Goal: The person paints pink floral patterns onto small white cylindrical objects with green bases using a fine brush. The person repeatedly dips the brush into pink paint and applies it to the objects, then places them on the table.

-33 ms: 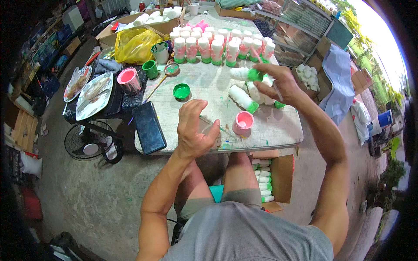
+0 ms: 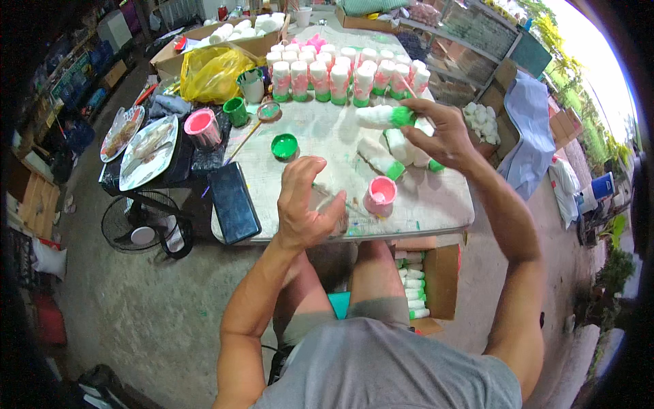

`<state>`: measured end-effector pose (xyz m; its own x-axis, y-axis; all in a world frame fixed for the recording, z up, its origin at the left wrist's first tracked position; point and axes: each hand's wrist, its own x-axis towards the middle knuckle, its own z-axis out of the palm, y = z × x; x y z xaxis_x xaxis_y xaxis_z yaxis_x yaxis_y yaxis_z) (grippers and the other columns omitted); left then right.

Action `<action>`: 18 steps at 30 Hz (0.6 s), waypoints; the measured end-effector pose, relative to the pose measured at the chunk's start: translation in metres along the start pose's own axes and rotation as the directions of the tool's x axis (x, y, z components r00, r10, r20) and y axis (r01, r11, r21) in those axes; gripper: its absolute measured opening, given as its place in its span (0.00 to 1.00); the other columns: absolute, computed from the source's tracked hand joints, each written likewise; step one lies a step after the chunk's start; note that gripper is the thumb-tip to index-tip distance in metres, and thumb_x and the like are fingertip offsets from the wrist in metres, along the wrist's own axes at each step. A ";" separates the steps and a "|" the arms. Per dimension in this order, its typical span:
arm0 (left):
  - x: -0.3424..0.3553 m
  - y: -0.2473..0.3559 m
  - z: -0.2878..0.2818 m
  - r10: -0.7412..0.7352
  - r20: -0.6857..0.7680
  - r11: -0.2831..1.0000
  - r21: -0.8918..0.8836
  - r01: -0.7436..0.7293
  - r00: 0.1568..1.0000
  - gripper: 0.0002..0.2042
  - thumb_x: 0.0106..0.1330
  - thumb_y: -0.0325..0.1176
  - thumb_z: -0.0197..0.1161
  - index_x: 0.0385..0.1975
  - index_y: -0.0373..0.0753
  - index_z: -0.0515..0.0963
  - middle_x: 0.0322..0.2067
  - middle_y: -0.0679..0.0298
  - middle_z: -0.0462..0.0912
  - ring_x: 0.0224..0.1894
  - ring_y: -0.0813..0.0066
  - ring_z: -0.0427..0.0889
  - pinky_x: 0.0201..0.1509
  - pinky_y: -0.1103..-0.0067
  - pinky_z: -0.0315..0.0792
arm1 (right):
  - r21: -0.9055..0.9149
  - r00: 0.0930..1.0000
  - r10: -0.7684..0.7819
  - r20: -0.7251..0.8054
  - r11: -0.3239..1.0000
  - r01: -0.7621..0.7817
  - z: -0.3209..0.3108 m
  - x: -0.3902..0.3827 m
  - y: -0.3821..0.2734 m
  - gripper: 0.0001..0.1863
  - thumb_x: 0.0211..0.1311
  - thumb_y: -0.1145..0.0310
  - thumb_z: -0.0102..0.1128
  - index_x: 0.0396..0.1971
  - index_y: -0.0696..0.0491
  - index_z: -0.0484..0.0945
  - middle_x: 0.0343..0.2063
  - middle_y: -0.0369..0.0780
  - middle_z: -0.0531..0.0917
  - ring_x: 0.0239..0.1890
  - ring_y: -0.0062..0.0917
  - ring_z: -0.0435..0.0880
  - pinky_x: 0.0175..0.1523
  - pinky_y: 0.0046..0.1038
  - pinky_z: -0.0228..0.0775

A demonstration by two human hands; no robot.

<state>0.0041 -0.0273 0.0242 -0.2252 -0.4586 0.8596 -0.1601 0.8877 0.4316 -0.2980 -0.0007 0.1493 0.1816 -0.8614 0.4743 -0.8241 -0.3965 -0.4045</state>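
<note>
My right hand is closed around the green end of a white foam-like cylinder, held above the table's right side. A thin pinkish stick, perhaps a brush, sticks up by its fingertips. Under it lie more white cylinders with green ends, one of them a tilted cylinder. My left hand hovers near the front edge, fingers curved and apart, with nothing clearly held. A thin stick shows just beyond its thumb; whether it touches the hand I cannot tell. A pink paint cup stands between my hands.
Rows of upright cylinders painted pink and green fill the table's back. To the left are a green paint lid, a phone, a pink paint can and plates. A cardboard box of cylinders sits below.
The cylinder in my right hand has shifted slightly left, and the pinkish stick beside it has moved a little. My left hand has hardly moved.
</note>
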 end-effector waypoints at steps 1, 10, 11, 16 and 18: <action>0.003 0.004 -0.001 -0.026 0.007 1.000 -0.016 0.026 1.000 0.38 0.51 0.30 0.79 0.65 0.31 0.69 0.56 0.46 0.79 0.58 0.49 0.79 0.64 0.59 0.72 | 0.307 0.989 0.134 -0.057 0.945 -0.110 0.006 -0.009 -0.008 0.26 0.66 0.66 0.68 0.60 0.62 0.79 0.47 0.46 0.89 0.48 0.26 0.88 0.57 0.29 0.79; 0.024 0.076 0.015 0.044 -0.027 0.980 -0.192 -0.048 0.999 0.66 0.46 0.47 0.87 0.78 0.27 0.44 0.73 0.34 0.56 0.73 0.35 0.62 0.74 0.53 0.63 | 0.994 0.891 0.443 -0.098 0.095 0.062 0.035 -0.095 -0.128 0.27 0.74 0.64 0.58 0.63 0.68 0.70 0.59 0.56 0.80 0.56 0.44 0.85 0.59 0.45 0.83; 0.023 0.079 0.015 0.049 -0.064 0.982 -0.180 -0.060 0.997 0.67 0.45 0.47 0.88 0.78 0.27 0.43 0.73 0.34 0.56 0.73 0.35 0.62 0.74 0.53 0.63 | 0.997 0.890 0.448 -0.080 0.046 0.066 0.040 -0.103 -0.133 0.26 0.74 0.63 0.59 0.62 0.67 0.71 0.59 0.56 0.80 0.56 0.43 0.85 0.58 0.44 0.83; 0.031 0.085 0.010 0.073 -0.129 0.988 -0.129 -0.090 0.989 0.68 0.41 0.42 0.88 0.77 0.25 0.43 0.72 0.35 0.56 0.73 0.38 0.62 0.74 0.52 0.63 | 0.994 0.916 0.397 0.060 0.055 -0.090 0.057 -0.121 -0.147 0.25 0.77 0.62 0.58 0.65 0.64 0.72 0.52 0.47 0.84 0.53 0.29 0.85 0.60 0.35 0.79; 0.036 0.083 0.007 0.109 -0.144 0.982 -0.139 -0.130 0.983 0.67 0.40 0.40 0.87 0.77 0.24 0.44 0.72 0.35 0.57 0.73 0.38 0.63 0.74 0.53 0.64 | 0.990 0.917 0.394 0.058 0.098 -0.105 0.065 -0.123 -0.148 0.25 0.78 0.63 0.57 0.65 0.64 0.72 0.51 0.45 0.85 0.52 0.26 0.85 0.60 0.31 0.76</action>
<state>-0.0237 0.0293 0.0893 -0.1003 -0.3481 0.9321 0.0053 0.9366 0.3503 -0.1636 0.1435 0.1000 -0.1269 -0.9648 0.2302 0.4314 -0.2626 -0.8631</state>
